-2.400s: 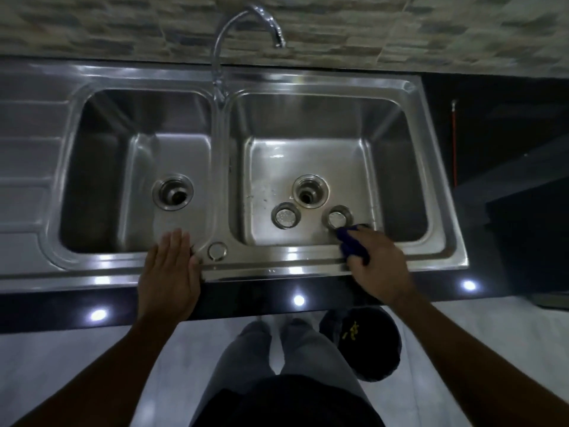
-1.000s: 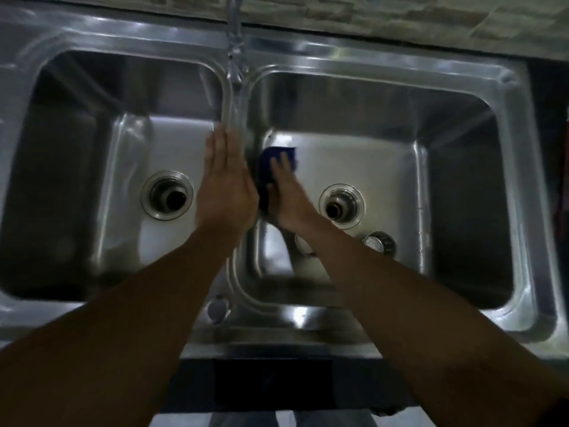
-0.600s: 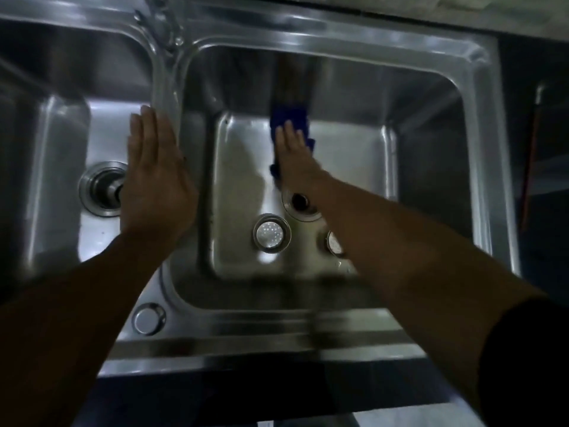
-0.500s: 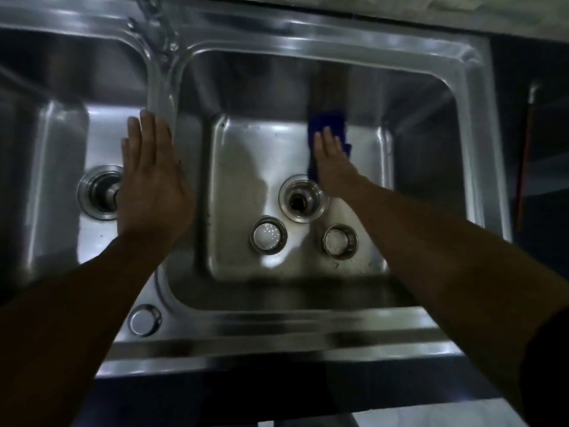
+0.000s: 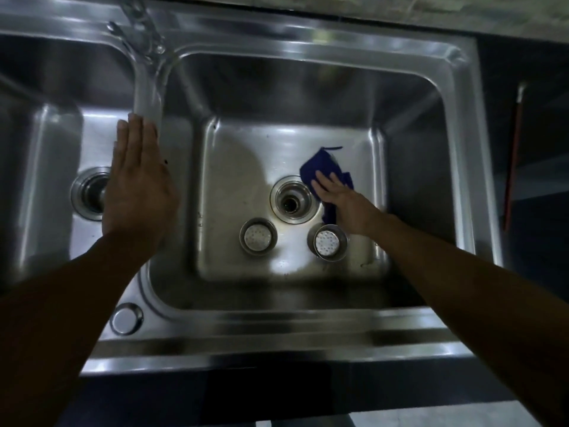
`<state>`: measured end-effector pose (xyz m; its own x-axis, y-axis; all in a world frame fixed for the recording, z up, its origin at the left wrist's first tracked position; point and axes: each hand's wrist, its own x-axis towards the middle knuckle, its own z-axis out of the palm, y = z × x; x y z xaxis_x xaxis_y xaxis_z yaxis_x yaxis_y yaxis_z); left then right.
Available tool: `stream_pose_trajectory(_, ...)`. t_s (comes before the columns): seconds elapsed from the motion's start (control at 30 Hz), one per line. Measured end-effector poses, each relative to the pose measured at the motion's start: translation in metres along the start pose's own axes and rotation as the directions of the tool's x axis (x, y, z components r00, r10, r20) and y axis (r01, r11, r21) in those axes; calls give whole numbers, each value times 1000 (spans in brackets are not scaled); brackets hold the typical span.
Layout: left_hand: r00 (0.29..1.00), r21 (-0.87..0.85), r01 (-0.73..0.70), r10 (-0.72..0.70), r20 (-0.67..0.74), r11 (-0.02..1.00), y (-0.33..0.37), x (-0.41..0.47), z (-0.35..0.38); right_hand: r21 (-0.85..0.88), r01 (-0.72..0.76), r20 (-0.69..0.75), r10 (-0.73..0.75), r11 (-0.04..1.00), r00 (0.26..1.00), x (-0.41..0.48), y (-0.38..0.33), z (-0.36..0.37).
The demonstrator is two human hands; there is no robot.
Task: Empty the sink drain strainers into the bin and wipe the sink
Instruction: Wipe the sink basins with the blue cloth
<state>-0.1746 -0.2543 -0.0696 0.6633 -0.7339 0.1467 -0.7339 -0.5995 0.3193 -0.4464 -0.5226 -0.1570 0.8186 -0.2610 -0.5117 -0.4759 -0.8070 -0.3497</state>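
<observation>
Since half a second ago, the right hand (image 5: 346, 200) has slid the blue cloth (image 5: 323, 167) from the far wall of the right basin down onto the basin floor, just right of the open drain hole (image 5: 292, 199). That hand lies flat with fingers spread, palm pressing the cloth against the steel; folds of cloth stick out beyond the fingertips and under the wrist. Two round strainers rest on the basin floor nearer the person: the left strainer (image 5: 258, 236) sits apart from the hand, while the right strainer (image 5: 327, 241) lies just beside the heel of the hand and the trailing edge of the cloth. Both show perforated bottoms; whether anything is in them cannot be told. The left hand (image 5: 138, 183) is open and flat, fingers together, resting on the ridge that divides the two basins of the stainless steel sink (image 5: 308, 322). Beyond its fingertips stands the blurred base of the tap (image 5: 144, 41). Partly hidden behind this hand is the left basin drain (image 5: 89, 192). A small round cap (image 5: 126, 318) sits on the near sink rim, and a dark bench (image 5: 538, 149) lies to the right.
</observation>
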Motion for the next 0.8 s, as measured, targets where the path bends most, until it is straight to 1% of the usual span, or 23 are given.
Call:
stream_pose_trajectory(0.13, 998, 47, -36, 38, -52, 998, -12, 0, 9, -47, 70, 15, -70, 996, 997, 31, -9, -17)
stream_pose_trajectory(0.2, 994, 64, -71, 76, -80, 995, -17, 0, 12, -97, 61, -14, -62, 993, 998, 34, -4, -23)
stream_pose_trajectory(0.23, 991, 62, -102, 107, -81, 993, -19, 0, 13, -110, 1, -52, -7, 994, 999, 34, 1, -26)
stream_pose_trajectory(0.27, 986, 64, -149, 153, -69, 987, -20, -1, 14, -100, -96, -95, 86, 990, 992, 33, 6, -31)
stream_pose_trajectory(0.33, 965, 69, -255, 258, -35, 964, -19, -2, 15, -73, -289, -128, 278, 955, 952, 27, 22, -40)
stream_pose_trajectory(0.4, 950, 59, -304, 307, -48, 951, -13, 0, 10, -119, -377, -60, 372, 919, 926, 12, 34, -47)
stream_pose_trajectory(0.47, 941, 66, -332, 335, -48, 941, -5, 1, 3, -190, -403, 15, 413, 895, 911, -9, 31, -43)
stream_pose_trajectory(0.53, 921, 73, -389, 388, 17, 919, 12, -2, 1, -278, -398, 69, 432, 874, 899, -33, 17, -26)
stream_pose_trajectory(0.63, 862, 104, -492, 468, 192, 864, 61, -15, 17, -360, -351, 164, 429, 864, 888, -70, -2, -5)
stream_pose_trajectory(0.67, 843, 58, -504, 476, 252, 862, 81, -21, 25, -372, -329, 203, 422, 868, 884, -81, -6, -2)
stream_pose_trajectory(0.73, 793, -71, -477, 464, 394, 876, 119, -34, 45, -368, -302, 268, 411, 880, 871, -94, -13, 1)
stream_pose_trajectory(0.8, 713, -126, -467, 457, 531, 875, 149, -46, 69, -353, -312, 311, 425, 882, 850, -97, -19, 0)
